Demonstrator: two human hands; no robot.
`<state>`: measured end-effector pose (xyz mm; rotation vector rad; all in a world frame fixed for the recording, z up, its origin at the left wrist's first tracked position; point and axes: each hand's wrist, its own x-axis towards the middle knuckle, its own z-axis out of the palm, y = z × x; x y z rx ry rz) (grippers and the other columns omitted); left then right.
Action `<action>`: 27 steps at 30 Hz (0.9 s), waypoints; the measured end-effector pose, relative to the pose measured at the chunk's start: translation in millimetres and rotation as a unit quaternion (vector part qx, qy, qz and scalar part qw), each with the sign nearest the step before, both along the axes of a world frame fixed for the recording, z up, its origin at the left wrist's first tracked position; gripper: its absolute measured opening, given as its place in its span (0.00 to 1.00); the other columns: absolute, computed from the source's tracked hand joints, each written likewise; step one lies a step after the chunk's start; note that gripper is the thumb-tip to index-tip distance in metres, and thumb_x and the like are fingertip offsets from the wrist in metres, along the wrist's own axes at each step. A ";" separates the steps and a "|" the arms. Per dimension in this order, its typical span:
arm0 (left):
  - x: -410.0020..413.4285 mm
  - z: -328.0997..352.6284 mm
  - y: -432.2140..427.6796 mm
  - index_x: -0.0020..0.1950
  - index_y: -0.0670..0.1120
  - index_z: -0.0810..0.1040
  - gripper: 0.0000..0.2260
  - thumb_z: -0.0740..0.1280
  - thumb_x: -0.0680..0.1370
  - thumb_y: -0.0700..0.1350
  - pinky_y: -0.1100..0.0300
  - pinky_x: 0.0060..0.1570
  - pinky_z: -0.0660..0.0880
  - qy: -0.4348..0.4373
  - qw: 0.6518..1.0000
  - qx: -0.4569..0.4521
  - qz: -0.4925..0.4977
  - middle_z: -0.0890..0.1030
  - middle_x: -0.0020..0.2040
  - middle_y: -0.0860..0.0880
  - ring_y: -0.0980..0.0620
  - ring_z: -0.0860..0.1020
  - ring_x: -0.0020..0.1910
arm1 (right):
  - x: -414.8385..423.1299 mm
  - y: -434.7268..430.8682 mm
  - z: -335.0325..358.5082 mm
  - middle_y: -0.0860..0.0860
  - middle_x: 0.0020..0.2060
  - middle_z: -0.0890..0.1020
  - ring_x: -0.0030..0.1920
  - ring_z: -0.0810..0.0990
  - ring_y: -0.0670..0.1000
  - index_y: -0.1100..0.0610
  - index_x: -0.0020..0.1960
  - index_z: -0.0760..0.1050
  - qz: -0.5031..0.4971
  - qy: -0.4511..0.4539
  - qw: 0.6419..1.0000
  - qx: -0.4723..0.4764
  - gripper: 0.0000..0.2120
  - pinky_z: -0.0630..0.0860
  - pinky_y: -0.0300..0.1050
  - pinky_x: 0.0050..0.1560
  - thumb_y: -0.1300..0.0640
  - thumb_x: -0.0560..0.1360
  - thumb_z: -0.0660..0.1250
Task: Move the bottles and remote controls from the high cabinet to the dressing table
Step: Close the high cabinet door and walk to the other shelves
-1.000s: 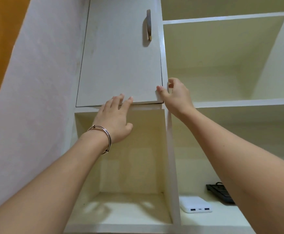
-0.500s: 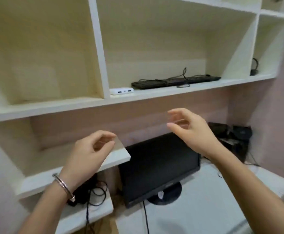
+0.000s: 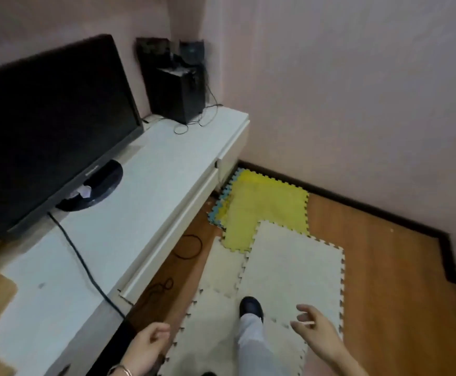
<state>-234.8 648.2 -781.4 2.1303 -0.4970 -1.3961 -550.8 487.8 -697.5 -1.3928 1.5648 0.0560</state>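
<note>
To my left stands a black flat monitor (image 3: 53, 126) on its round black base (image 3: 104, 185), with black speaker boxes (image 3: 176, 85) in the corner just beyond it. Below me, cream foam puzzle mats (image 3: 289, 272) and a yellow foam puzzle mat (image 3: 262, 207) lie on the brown wooden floor (image 3: 384, 280).

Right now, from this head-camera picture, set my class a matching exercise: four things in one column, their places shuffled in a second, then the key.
Things
1. monitor
2. speaker
3. yellow mat
4. shoe

Places
A. on the cream mat
B. at the white table's far end, in the room's corner
C. on the floor past the table's end, by the wall
D. on the table, on a round stand, at the view's left

Pairs: 1-D, 2-B, 3-C, 4-A
</note>
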 end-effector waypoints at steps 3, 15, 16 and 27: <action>-19.8 -23.5 -9.5 0.42 0.40 0.81 0.03 0.68 0.72 0.35 0.46 0.59 0.74 0.023 0.998 0.066 0.002 0.82 0.40 0.40 0.42 0.79 0.43 | -46.2 11.0 -33.2 0.54 0.53 0.79 0.49 0.78 0.50 0.56 0.62 0.72 -0.065 0.040 0.996 0.045 0.21 0.73 0.39 0.48 0.55 0.71 0.69; -70.7 7.6 -191.7 0.46 0.36 0.73 0.03 0.61 0.76 0.31 0.70 0.15 0.65 0.021 0.991 0.126 0.024 0.70 0.30 0.45 0.49 0.66 0.27 | -119.6 -78.1 -68.3 0.63 0.52 0.79 0.48 0.79 0.60 0.65 0.60 0.71 -0.287 0.025 0.932 0.218 0.19 0.76 0.52 0.52 0.64 0.71 0.69; -76.4 14.2 -211.0 0.46 0.38 0.73 0.03 0.61 0.76 0.32 0.66 0.19 0.67 0.024 0.992 0.118 0.022 0.70 0.30 0.45 0.50 0.67 0.28 | -121.4 -95.0 -70.1 0.60 0.50 0.80 0.49 0.79 0.59 0.63 0.60 0.71 -0.291 0.028 0.931 0.218 0.18 0.76 0.53 0.56 0.61 0.72 0.69; -79.9 16.9 -344.1 0.55 0.42 0.75 0.08 0.62 0.77 0.39 0.59 0.36 0.67 0.041 0.995 0.090 0.009 0.75 0.39 0.48 0.53 0.73 0.35 | -97.2 -291.7 -53.5 0.53 0.47 0.79 0.49 0.79 0.54 0.58 0.63 0.71 -0.220 -0.051 0.968 0.110 0.16 0.70 0.44 0.50 0.58 0.75 0.64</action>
